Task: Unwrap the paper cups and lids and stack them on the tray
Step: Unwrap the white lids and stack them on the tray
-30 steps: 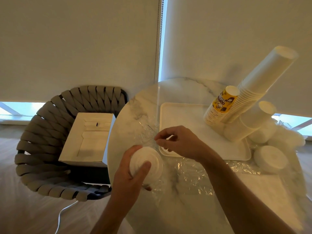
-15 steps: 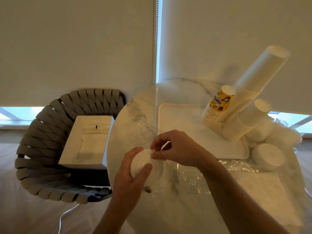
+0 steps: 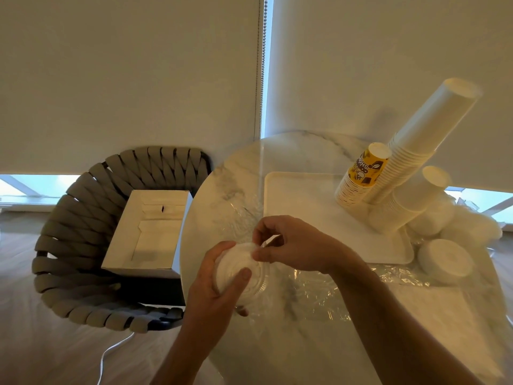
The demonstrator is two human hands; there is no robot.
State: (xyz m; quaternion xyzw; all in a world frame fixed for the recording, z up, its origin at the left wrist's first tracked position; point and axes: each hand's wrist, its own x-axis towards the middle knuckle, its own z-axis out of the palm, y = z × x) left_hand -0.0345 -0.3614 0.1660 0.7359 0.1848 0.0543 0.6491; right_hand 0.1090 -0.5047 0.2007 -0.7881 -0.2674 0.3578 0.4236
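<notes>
Left hand (image 3: 219,284) curls round a short stack of lids (image 3: 240,270) over the near-left edge of the table (image 3: 319,343), thumb across the top, while the right hand (image 3: 288,245) pinches clear wrap at its far rim. Light, thin and springy, the lids likely slide apart; grip the stack's sides. Tray (image 3: 299,198) lies beyond.

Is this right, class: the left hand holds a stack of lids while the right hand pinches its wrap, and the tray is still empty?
Not quite. In the head view the tray already carries cup stacks. The left hand does hold the lids, and the right hand pinches the wrap.
</notes>
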